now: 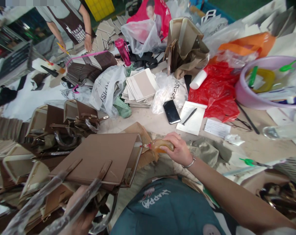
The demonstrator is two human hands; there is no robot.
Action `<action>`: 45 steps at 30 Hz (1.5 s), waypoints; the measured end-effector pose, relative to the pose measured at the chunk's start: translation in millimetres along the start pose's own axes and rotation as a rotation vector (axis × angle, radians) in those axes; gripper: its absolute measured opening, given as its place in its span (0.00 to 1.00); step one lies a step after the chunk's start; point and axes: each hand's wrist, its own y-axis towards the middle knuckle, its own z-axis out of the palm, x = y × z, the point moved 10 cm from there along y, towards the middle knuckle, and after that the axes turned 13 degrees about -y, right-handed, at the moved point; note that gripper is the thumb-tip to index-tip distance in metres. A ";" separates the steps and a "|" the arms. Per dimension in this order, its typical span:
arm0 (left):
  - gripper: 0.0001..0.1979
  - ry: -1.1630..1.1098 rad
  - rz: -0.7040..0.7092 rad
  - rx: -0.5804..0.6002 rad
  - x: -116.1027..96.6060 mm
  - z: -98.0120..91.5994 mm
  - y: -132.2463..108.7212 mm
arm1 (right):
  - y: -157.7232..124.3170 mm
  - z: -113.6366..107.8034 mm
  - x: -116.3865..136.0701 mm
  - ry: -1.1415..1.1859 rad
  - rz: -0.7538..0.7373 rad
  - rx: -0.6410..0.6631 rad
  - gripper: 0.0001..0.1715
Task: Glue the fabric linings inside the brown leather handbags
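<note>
A brown handbag (99,153) is tilted in front of me, its flat panel facing up and its plastic-wrapped handles hanging toward the lower left. From below, my left hand (81,209) holds the bag; the bag and handles hide most of its fingers. My right hand (178,148) is wrapped round a squeeze bottle (161,146) of amber liquid, probably glue. The bottle's thin red-and-clear nozzle points left and meets the pale edge at the bag's open side. Under that edge lies a piece of brown cardboard (146,153).
More brown handbags (74,124) crowd the left. Ahead lie a stack of beige panels (140,86), a phone (171,112) and a notepad (192,117) with a pen. A purple basin (241,88) stands right. Across the table, another person (72,26) holds a yellow pencil-like tool.
</note>
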 end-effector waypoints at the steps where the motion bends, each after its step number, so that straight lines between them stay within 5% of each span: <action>1: 0.06 -0.087 -0.012 -0.050 -7.3 1.5 -0.5 | -0.2 2.5 3.3 -0.005 -0.025 0.023 0.11; 4: 0.03 -0.340 -0.135 -0.155 -27.8 16.1 -1.6 | -1.9 8.6 14.7 -0.032 -0.107 0.086 0.12; 9: 0.04 -0.349 -0.145 0.136 -90.7 78.1 14.4 | -6.1 12.3 32.0 -0.101 -0.248 0.145 0.09; 16: 0.11 -0.366 -0.182 0.397 -129.4 147.6 28.0 | -11.9 11.3 40.4 -0.179 -0.355 0.118 0.07; 24: 0.09 -0.350 -0.124 0.353 -133.0 143.0 35.0 | -10.0 -4.5 35.0 -0.205 -0.349 -0.020 0.09; 31: 0.09 -0.399 -0.115 0.353 -132.5 141.0 37.2 | -12.6 2.5 43.5 -0.120 -0.440 0.073 0.09; 45: 0.09 -0.396 -0.157 0.343 -131.6 143.2 33.4 | 5.9 -2.7 18.8 -0.105 -0.279 -0.054 0.14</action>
